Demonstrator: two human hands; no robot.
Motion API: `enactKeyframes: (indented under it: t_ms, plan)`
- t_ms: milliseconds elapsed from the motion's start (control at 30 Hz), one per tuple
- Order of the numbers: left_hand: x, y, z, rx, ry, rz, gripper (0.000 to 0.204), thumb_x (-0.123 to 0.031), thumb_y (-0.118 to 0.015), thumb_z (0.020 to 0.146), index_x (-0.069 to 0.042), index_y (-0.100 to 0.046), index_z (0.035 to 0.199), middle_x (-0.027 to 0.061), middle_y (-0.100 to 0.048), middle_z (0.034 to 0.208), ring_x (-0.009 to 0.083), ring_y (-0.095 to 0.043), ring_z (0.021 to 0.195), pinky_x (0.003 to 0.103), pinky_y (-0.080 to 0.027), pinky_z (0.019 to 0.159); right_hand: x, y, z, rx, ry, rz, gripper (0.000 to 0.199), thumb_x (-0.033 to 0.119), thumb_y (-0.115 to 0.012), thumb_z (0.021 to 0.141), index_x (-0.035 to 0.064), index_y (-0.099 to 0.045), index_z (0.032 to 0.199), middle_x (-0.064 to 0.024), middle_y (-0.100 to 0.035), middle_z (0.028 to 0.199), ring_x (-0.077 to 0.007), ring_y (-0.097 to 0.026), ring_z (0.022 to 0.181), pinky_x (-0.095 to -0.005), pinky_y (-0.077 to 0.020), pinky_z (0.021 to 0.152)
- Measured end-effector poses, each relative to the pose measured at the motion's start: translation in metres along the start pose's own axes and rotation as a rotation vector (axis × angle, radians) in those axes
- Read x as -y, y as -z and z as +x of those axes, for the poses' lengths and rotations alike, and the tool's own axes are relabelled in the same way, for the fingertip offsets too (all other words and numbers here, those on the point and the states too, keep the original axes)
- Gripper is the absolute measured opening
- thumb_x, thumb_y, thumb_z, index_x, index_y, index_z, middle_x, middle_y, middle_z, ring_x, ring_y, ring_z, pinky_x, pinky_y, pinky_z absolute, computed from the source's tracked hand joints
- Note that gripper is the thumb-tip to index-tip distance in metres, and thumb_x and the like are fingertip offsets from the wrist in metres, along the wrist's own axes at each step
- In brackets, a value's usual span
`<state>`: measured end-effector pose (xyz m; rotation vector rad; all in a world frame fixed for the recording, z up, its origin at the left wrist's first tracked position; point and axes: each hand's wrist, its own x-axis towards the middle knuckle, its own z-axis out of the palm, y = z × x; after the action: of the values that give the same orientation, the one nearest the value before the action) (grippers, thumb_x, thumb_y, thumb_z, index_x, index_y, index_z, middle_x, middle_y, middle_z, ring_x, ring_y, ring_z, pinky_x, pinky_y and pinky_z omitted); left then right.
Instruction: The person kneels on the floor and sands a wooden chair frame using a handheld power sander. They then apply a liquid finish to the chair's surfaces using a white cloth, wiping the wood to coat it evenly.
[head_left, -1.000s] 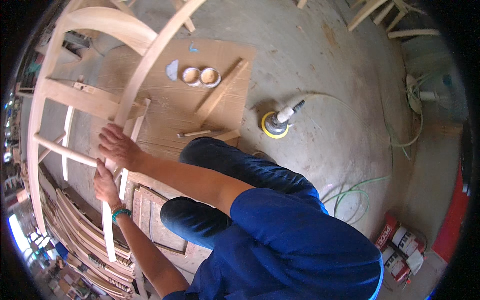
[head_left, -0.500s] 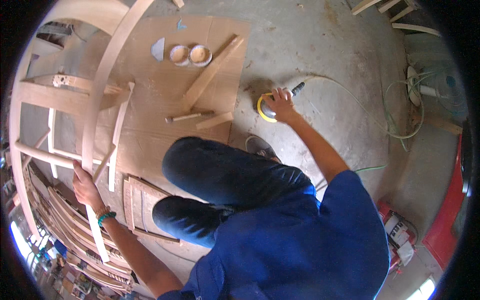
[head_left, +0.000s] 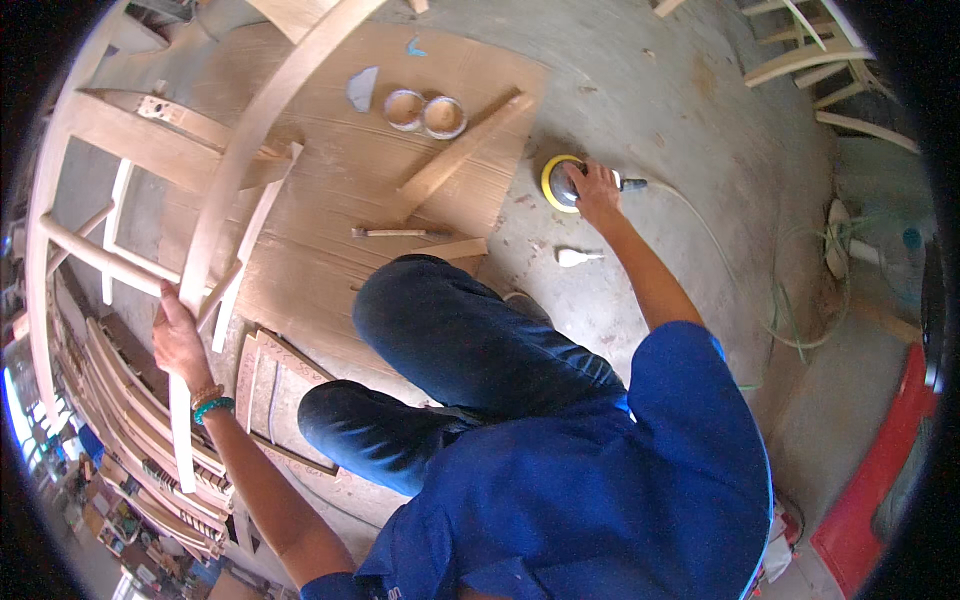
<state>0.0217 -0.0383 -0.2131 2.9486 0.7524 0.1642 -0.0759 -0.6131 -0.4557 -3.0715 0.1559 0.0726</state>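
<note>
blue shirt, dark trousers, beaded bracelet [head_left: 212, 407]

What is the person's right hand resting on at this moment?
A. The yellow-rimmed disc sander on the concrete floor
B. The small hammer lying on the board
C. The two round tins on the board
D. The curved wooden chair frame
A: the right hand lies on top of the yellow-rimmed disc sander on the floor, while the left hand grips the wooden chair frame.

Yellow-padded sander [head_left: 562, 183] flat on concrete floor [head_left: 700, 120]
</note>
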Motion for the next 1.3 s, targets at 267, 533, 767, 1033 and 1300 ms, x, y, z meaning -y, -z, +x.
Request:
enactKeyframes:
  t_ms: [267, 533, 767, 1033, 1300]
  plan:
    - [-0.004, 0.003, -0.014, -0.002, 0.064, 0.101, 0.062, -0.064, -0.033, 0.092, -0.018, -0.074, 0.088, 0.0153, -0.070, 0.083, 0.0348, -0.069, 0.085, 0.045, -0.051, 0.078, 0.036, -0.079, -0.123, 0.369, -0.727, 1.019, 0.059, 0.040, -0.064, 0.088, 0.0148, -0.037, 0.133, -0.0181, -0.066, 0.090, -0.0258, -0.064, 0.054, -0.0369, -0.0533, 0.045]
    - [-0.005, 0.011, -0.018, -0.105, -0.028, -0.120, 0.057, -0.059, -0.042, 0.091, -0.013, -0.073, 0.080, 0.0193, -0.067, 0.076, 0.0385, -0.067, 0.078, 0.047, -0.052, 0.072, 0.059, -0.092, -0.107, 0.071, -0.794, 0.582, 0.022, 0.025, -0.056, 0.090, 0.0092, -0.056, 0.105, -0.0135, -0.060, 0.086, -0.0228, -0.061, 0.049, -0.0324, -0.0528, 0.041]
    - [-0.006, 0.008, -0.016, -0.151, -0.019, -0.105, 0.056, -0.057, -0.042, 0.092, -0.012, -0.071, 0.074, 0.0178, -0.067, 0.073, 0.0376, -0.066, 0.075, 0.045, -0.051, 0.070, 0.110, 0.043, -0.015, -0.209, -0.082, 1.395, 0.015, 0.005, -0.047, 0.094, -0.0002, -0.056, 0.105, -0.0074, -0.058, 0.090, -0.0143, -0.059, 0.073, -0.0281, -0.0505, 0.066]
    - [-0.006, 0.001, -0.021, -0.167, -0.041, -0.140, 0.055, -0.055, -0.043, 0.092, -0.012, -0.069, 0.071, 0.0178, -0.065, 0.068, 0.0387, -0.065, 0.070, 0.046, -0.050, 0.066, 0.246, 0.207, 0.113, -0.196, 0.382, 1.718, 0.010, 0.005, -0.058, 0.095, 0.0016, -0.058, 0.104, -0.0029, -0.059, 0.086, -0.0082, -0.059, 0.069, -0.0224, -0.0493, 0.062]
    - [-0.012, 0.003, -0.032, -0.177, -0.055, -0.133, 0.057, -0.054, -0.045, 0.093, -0.009, -0.067, 0.066, 0.0172, -0.064, 0.065, 0.0381, -0.064, 0.066, 0.046, -0.049, 0.064, 0.325, 0.249, 0.200, -0.083, 0.610, 1.873, 0.023, 0.013, -0.064, 0.092, -0.0012, -0.056, 0.108, -0.0060, -0.063, 0.083, -0.0091, -0.058, 0.060, -0.0214, -0.0494, 0.056]
